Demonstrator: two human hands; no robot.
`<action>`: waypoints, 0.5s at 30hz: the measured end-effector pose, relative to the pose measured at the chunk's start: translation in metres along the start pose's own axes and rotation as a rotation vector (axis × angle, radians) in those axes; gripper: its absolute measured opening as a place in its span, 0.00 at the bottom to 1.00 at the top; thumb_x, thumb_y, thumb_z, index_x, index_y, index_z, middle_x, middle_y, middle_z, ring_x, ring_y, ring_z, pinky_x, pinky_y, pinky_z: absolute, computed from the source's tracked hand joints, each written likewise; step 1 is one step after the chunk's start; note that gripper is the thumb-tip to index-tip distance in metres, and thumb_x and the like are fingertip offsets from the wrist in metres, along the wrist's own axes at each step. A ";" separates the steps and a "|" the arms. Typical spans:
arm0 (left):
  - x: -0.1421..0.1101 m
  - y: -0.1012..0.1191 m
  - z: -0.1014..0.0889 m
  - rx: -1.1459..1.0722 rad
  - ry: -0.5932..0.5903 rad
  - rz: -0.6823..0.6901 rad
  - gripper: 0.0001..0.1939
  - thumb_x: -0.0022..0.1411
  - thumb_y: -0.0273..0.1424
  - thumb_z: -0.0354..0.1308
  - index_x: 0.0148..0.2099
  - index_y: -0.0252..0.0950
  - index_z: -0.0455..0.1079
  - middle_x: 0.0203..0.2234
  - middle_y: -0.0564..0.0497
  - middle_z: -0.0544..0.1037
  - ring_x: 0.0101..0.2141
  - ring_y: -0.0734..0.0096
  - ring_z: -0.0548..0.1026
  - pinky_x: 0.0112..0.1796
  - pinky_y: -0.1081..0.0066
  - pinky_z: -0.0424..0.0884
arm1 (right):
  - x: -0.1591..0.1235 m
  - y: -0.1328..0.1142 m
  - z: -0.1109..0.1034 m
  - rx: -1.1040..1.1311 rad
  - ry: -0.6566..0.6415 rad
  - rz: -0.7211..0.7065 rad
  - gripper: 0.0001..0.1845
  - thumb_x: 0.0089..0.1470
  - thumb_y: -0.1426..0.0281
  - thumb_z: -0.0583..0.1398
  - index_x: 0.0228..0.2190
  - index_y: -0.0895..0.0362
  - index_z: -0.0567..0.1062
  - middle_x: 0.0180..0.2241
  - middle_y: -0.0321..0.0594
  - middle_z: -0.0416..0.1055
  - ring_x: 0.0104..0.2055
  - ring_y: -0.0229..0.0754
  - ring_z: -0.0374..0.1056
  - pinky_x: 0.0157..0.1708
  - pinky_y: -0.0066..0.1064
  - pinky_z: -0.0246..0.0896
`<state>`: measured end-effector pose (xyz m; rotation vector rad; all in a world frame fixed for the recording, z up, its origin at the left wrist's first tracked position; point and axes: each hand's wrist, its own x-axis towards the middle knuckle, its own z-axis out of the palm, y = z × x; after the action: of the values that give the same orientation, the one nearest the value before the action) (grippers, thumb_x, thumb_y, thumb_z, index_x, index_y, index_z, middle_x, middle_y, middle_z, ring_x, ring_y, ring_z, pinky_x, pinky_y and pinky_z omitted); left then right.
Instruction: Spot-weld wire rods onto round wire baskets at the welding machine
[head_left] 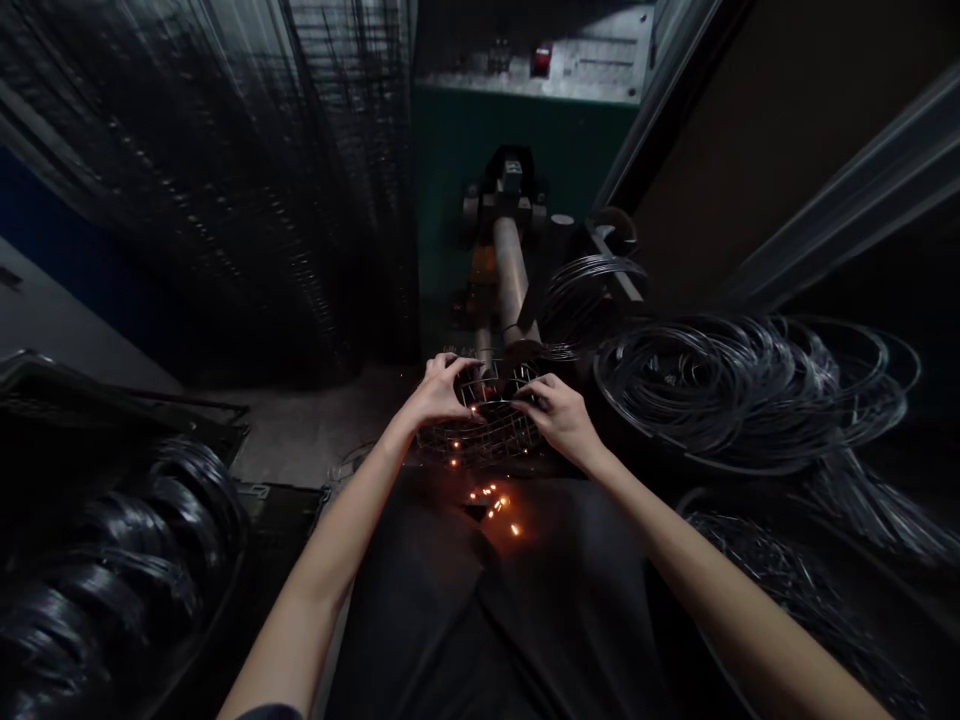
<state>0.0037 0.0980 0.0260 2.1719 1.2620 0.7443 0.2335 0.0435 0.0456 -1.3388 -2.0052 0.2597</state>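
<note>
Both hands grip a small wire mesh basket [486,425] held at the front end of a welding machine's horizontal arm [510,275]. Left hand [439,392] curled over the basket's left rim, fingers closed on the wire; right hand [559,415] curled over the right rim, fingers pinching the top wire. Basket sits just below the arm's tip, touching or nearly touching, cannot tell which. Orange sparks [491,500] scattered under the basket, over the person's dark lap. Green machine body [517,130] behind, with a red switch [541,60] on its grey top panel. Loose wire rings [742,385] piled right of the hands, well apart from the basket. Stacked wire grids [247,190] upper left; dark wire coils [112,560] lower left.
</note>
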 end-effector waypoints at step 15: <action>-0.060 -0.029 -0.007 -0.069 0.330 -0.067 0.56 0.43 0.52 0.68 0.67 0.42 0.43 0.63 0.38 0.49 0.64 0.46 0.49 0.60 0.46 0.50 | -0.149 0.099 -0.099 -0.336 0.214 0.803 0.20 0.55 0.57 0.53 0.42 0.56 0.75 0.46 0.55 0.71 0.50 0.55 0.67 0.49 0.43 0.61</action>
<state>-0.0436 0.0580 -0.0006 1.9966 1.4379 1.1356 0.4026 -0.0632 0.0016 -2.2436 -1.2840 0.1265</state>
